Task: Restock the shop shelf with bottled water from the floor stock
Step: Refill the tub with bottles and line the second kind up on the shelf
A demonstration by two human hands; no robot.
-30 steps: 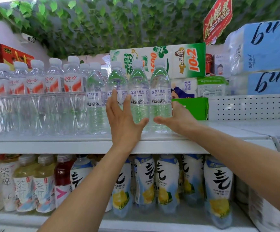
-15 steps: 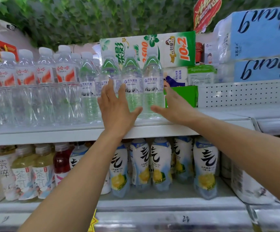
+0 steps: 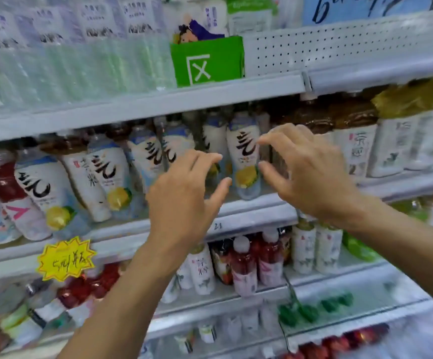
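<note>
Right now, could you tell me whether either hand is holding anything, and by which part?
Nothing is held: the left hand and the right hand are both empty, fingers loosely spread in the air.

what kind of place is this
Most likely a small shop's drinks aisle: tiered white shelves packed with bottled drinks, bottled water on the upper one, and a yellow starburst price tag on a shelf edge.
</note>
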